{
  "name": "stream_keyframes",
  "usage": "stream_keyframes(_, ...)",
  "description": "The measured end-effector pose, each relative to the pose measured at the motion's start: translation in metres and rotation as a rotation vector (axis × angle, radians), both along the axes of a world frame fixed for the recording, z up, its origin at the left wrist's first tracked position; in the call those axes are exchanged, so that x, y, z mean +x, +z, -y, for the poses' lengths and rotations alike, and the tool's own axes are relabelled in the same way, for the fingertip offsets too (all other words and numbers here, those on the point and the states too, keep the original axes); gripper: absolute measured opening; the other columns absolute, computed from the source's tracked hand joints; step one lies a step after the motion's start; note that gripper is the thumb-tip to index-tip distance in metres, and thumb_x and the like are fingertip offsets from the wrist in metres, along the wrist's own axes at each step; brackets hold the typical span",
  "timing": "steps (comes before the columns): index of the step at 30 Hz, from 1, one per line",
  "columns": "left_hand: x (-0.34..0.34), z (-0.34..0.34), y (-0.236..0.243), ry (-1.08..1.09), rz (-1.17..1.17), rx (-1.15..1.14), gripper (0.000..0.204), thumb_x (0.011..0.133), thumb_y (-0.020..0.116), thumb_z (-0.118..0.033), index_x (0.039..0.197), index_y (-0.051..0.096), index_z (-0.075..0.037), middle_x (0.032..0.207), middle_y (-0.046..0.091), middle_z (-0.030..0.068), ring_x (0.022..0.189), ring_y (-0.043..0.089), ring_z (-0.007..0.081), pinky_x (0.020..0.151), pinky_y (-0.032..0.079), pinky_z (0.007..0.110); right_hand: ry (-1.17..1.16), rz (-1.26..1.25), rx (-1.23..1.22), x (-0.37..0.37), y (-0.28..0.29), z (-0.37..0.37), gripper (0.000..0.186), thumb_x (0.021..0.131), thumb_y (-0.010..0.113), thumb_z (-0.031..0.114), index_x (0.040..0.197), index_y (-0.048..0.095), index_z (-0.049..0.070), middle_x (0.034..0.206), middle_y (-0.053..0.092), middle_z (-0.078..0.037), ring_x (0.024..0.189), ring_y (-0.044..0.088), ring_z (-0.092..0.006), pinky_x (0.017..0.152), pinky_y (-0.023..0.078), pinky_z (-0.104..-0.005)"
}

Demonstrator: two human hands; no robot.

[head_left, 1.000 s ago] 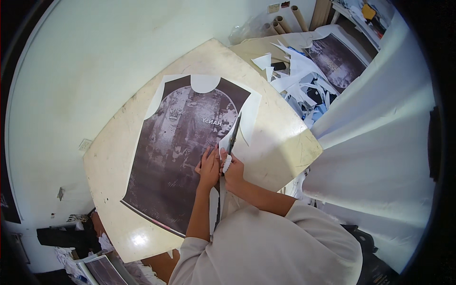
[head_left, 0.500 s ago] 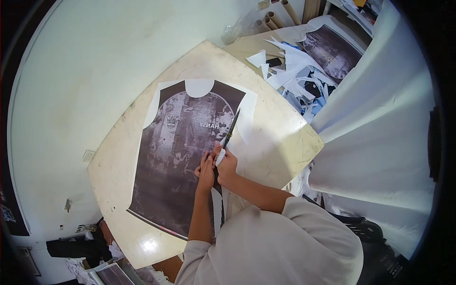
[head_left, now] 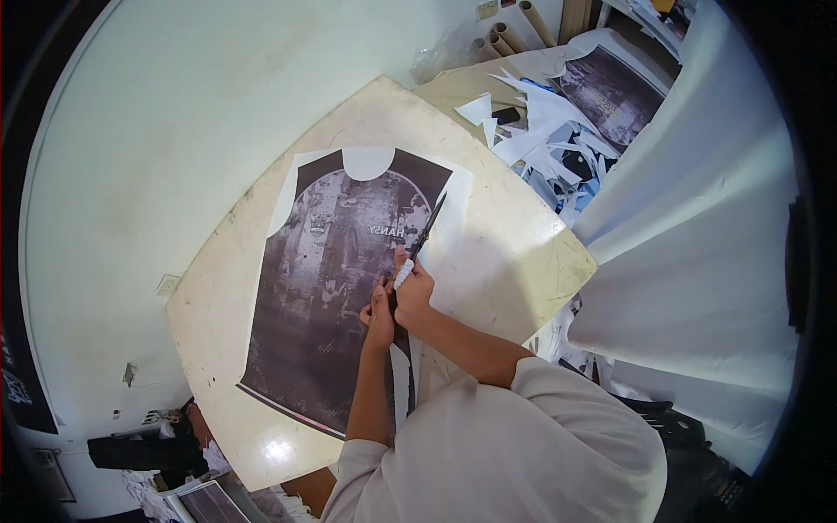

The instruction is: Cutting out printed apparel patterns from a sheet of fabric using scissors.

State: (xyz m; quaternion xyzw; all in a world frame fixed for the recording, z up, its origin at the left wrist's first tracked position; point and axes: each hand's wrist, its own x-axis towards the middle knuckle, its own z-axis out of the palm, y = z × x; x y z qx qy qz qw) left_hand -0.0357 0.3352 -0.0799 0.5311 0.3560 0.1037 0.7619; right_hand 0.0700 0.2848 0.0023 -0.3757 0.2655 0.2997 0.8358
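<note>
A dark grey printed shirt-shaped panel (head_left: 305,279) with white margins lies on the pale table. My right hand (head_left: 415,295) is closed round the white handle of a pair of scissors (head_left: 425,231). Their dark blades point away from me along the panel's right edge, by the white margin (head_left: 456,205). Just left of it, my left hand (head_left: 378,315) rests on the panel near the same edge with its fingers curled and pressed together on the sheet. What lies under those fingers is partly hidden.
The table (head_left: 514,261) has a corner jutting out on the right. Beyond it, white offcuts (head_left: 545,122) and another dark printed panel (head_left: 610,91) lie on a second surface, near cardboard tubes (head_left: 504,37). A white curtain (head_left: 697,244) hangs at right; a wall (head_left: 174,131) borders the left.
The scissors and my right hand have moved a little farther up along the panel's right edge. My left hand has stayed almost in place on the sheet.
</note>
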Motion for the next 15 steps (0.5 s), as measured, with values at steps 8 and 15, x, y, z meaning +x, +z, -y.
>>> stream_keyframes(8,0.003,-0.001,-0.007,0.027,-0.084,0.032,0.068,0.113,0.036,-0.052,0.160,0.037,-0.003,0.156,0.047,0.0057,0.143,0.043,0.0159,0.120,0.029,0.028,-0.021,0.003,-0.024,0.005,0.004,-0.002,0.029,0.095,0.079,0.035,0.095,0.066,0.009,0.063,0.054,0.003,0.048,0.049,-0.0095,0.045,0.038,-0.0288)
stream_keyframes(15,0.002,-0.007,-0.012,-0.079,-0.068,0.030,0.068,0.113,0.034,-0.050,0.163,0.029,-0.003,0.163,0.037,0.0070,0.149,0.035,0.0168,0.122,0.025,0.029,0.001,-0.021,-0.106,0.012,0.003,-0.005,0.032,0.095,0.079,0.037,0.093,0.065,0.008,0.064,0.054,0.003,0.048,0.049,-0.0106,0.045,0.040,-0.0301)
